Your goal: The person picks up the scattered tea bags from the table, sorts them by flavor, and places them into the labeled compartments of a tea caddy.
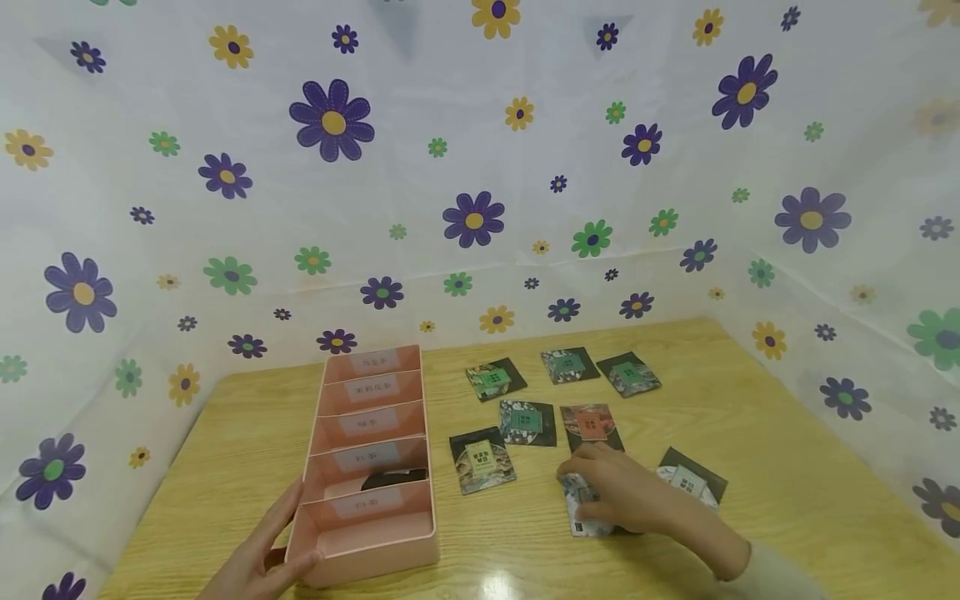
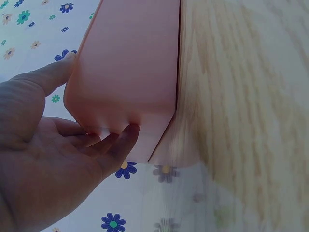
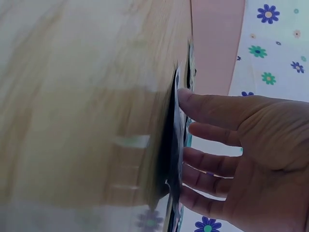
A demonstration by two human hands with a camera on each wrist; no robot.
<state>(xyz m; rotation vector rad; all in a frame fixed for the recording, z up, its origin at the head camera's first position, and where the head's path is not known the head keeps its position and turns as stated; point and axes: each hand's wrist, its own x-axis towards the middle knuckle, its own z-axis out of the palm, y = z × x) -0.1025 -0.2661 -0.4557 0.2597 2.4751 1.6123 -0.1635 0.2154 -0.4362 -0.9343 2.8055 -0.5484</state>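
Lower left: left hand (image 1: 258, 557) grasping a box (image 1: 378, 565); lower right: right hand (image 1: 624, 493), grip indeterminable, touching a probably light, pliable, slippery packet (image 1: 576, 500) best pinched by its edges.

Left fingers (image 2: 120, 147) bent, thumb (image 2: 50, 77) apart

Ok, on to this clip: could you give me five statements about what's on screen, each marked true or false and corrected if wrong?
1. The left hand holds the pink box near its corner. True.
2. Every compartment of the box is empty. False: the second compartment from the near end holds a dark item.
3. The right hand touches a pale packet. True.
4. All the packets carry green labels. False: the red-labelled packet does not.
5. The box is divided into five compartments. True.
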